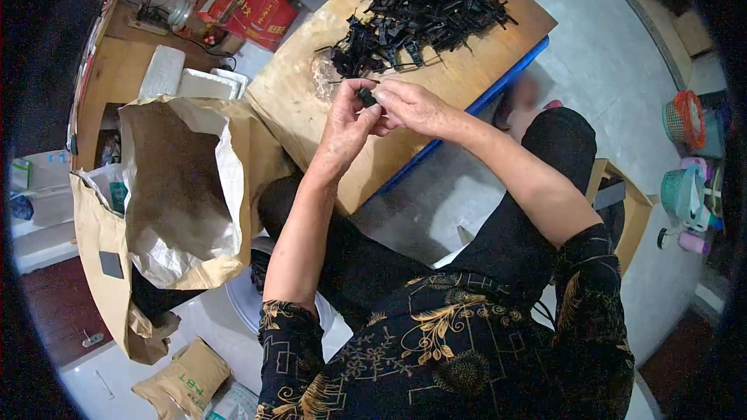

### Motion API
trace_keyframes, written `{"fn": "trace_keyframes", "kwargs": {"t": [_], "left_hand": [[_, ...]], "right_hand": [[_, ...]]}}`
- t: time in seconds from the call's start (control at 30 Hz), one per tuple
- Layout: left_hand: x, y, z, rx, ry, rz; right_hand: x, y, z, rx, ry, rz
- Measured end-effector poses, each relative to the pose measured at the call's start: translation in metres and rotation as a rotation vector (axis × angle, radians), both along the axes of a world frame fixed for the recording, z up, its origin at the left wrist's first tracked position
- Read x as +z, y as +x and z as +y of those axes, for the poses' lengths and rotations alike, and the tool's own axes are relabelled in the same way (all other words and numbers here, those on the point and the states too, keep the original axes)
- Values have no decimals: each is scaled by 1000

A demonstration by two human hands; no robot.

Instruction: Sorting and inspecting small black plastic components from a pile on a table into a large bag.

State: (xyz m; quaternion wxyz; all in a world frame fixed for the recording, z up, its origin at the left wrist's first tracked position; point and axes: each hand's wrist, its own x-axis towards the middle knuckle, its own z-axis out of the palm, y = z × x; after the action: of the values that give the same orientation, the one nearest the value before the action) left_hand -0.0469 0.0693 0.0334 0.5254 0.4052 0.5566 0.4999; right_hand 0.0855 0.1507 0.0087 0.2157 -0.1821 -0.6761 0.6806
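Note:
My left hand [350, 118] and my right hand [408, 106] meet above the near part of a wooden board [459, 82]. Between their fingertips is a small black plastic part [366, 97], mostly covered by the fingers. Both hands are closed on it, thumbs and forefingers pinching. Just beyond them on the board lies a large heap of black plastic parts [436, 8], thin and tangled, with several loose ones at its near edge.
A big open paper sack [233, 241] with a pale lining stands to my left. Behind it are white foam blocks [163, 70] and a red bag [261, 15]. A cardboard box [634, 218] sits by my right leg; baskets [675, 190] line the far right. Someone is partly visible beside the board.

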Motion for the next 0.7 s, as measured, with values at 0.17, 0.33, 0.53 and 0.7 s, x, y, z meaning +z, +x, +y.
{"fn": "trace_keyframes", "kwargs": {"t": [0.17,0.33,0.53,0.7], "left_hand": [[-7,-7,1,20,-25,26],[-9,-14,2,83,-24,137],[-19,-11,6,172,76,606],[-22,-13,12,252,127,437]], "right_hand": [[-10,-13,-1,-15,-18,-107],[-18,-25,0,-30,41,-161],[-25,-36,-3,-204,161,-177],[-15,-36,11,-157,17,-138]]}}
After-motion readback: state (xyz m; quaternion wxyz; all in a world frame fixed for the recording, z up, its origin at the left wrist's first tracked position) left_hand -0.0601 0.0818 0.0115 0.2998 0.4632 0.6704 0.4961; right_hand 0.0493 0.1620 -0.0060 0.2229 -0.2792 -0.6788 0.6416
